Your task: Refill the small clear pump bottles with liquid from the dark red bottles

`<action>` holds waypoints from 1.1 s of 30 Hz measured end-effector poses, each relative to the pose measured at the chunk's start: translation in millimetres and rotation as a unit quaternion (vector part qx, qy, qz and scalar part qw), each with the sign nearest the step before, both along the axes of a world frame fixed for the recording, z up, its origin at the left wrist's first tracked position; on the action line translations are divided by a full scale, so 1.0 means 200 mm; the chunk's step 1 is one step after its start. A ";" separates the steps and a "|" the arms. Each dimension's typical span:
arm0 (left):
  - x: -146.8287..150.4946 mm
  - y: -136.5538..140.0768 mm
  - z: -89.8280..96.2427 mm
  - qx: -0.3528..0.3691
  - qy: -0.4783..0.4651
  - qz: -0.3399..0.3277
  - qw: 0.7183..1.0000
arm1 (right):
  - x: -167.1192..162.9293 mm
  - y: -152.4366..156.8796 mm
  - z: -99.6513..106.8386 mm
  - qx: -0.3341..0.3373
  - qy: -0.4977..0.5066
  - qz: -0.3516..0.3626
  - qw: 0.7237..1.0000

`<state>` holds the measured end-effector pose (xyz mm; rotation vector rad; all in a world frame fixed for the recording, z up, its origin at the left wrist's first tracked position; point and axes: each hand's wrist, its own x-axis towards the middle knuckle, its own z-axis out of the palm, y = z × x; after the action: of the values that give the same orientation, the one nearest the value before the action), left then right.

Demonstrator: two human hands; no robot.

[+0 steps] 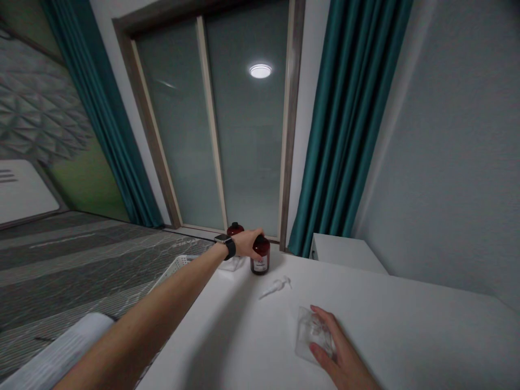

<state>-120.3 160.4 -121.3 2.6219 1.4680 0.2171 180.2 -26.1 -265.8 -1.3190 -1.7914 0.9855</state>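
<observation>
My left hand (247, 244), a dark watch on its wrist, reaches to the table's far end. Its fingers are closed round the upper part of a dark brown bottle (260, 264) with a pale label, which stands upright on the white table (244, 336). Partly hidden behind that hand is a second brown bottle (234, 229) with a black cap. A white pump head (277, 287) lies on its side nearer to me. At the lower right, my right hand (331, 346) grips a clear crinkled plastic bag (304, 331) between thumb and fingers, close to the tabletop.
Beside the far bottle lies some clear plastic (231, 264). A white basket (179, 265) shows left of the table, past my forearm. Beyond the table's far right edge stands a white cabinet (345, 252). Teal curtains (341, 135) frame a frosted glass door (247, 135).
</observation>
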 end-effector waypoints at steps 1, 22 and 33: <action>0.01 -0.02 0.02 0.002 -0.013 -0.003 1.000 | 0.00 0.00 0.01 0.003 -0.003 -0.002 1.000; 0.28 -0.50 -0.04 -0.043 -0.241 -0.131 0.961 | 0.10 -0.01 0.16 0.061 -0.002 -0.009 0.998; 0.34 -0.57 -0.22 -0.062 -0.296 -0.148 0.942 | 0.17 0.06 0.08 0.060 -0.008 -0.077 0.995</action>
<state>-52.4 45.5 -164.7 2.3299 0.8493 0.7681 214.7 -13.6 -250.2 -1.3703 -1.7048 0.7728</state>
